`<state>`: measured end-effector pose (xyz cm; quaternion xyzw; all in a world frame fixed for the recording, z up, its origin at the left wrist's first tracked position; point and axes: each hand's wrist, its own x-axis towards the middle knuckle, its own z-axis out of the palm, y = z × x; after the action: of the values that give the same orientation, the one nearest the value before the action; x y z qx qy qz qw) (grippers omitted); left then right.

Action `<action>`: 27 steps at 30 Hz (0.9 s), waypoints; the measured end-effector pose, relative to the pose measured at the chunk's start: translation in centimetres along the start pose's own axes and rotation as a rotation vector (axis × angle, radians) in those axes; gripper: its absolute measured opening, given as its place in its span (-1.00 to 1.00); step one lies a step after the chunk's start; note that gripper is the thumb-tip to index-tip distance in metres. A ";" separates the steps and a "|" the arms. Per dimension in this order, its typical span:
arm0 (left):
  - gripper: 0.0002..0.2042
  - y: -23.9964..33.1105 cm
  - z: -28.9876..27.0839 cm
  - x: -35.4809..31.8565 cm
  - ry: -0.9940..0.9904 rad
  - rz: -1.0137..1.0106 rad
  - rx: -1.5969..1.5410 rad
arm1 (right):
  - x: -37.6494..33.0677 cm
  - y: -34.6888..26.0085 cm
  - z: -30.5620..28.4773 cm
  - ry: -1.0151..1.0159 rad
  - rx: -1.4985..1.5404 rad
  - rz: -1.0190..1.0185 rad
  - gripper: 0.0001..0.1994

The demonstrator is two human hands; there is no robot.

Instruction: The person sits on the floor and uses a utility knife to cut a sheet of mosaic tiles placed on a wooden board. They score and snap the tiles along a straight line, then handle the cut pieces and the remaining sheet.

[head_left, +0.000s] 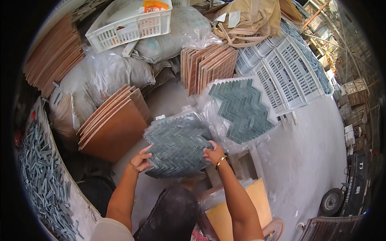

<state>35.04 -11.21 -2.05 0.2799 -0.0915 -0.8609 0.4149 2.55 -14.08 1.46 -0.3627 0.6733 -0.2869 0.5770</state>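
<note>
A dark green herringbone mosaic tile sheet [181,148] is held between my hands, above my knees. My left hand [141,159] grips its left edge, fingers closed on it. On the opposite edge, my right hand [214,154] pinches the sheet, with a gold bangle around that wrist. Beyond it and to the right, another green herringbone tile sheet [241,108] lies on white mesh over clear plastic wrap. Directly behind the held sheet, some plastic-covered material [192,119] shows, partly hidden.
Brown boards [114,128] lean in a stack at left, with more boards [209,64] farther back. Loose green tile strips [42,172] fill a surface at far left. White plastic crates [281,76] stand at right. Full sacks [104,76] and a white basket [132,30] sit behind.
</note>
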 end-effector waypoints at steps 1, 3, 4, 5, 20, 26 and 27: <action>-0.46 -0.1 -0.2 0.1 -0.010 0.024 -0.027 | 0.9 -0.7 0.5 0.017 -0.069 -0.020 -0.42; -0.47 -0.6 -0.2 0.9 0.008 0.083 -0.106 | 2.0 -2.9 1.5 0.061 -0.208 -0.057 -0.40; -0.47 -0.7 -0.2 1.1 0.021 0.111 -0.144 | 2.3 -4.1 1.9 0.106 -0.260 -0.120 -0.38; -0.47 -1.0 -0.8 1.5 0.031 0.128 -0.160 | 2.6 -5.1 2.5 0.146 -0.313 -0.179 -0.37; -0.51 -3.9 -7.6 8.6 0.174 0.142 -0.109 | -4.5 5.8 1.0 -0.018 -0.224 -0.216 -0.58; -0.51 -3.8 -8.0 9.1 0.153 0.144 -0.042 | -7.8 7.2 -0.4 0.026 -0.114 -0.179 -0.63; -0.51 -3.9 -8.1 9.1 0.161 0.145 -0.055 | -8.2 7.2 -0.3 0.029 -0.094 -0.174 -0.64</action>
<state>32.41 -15.03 -13.92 0.3295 -0.0542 -0.8054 0.4897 1.68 -3.23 0.37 -0.4420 0.6603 -0.3092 0.5224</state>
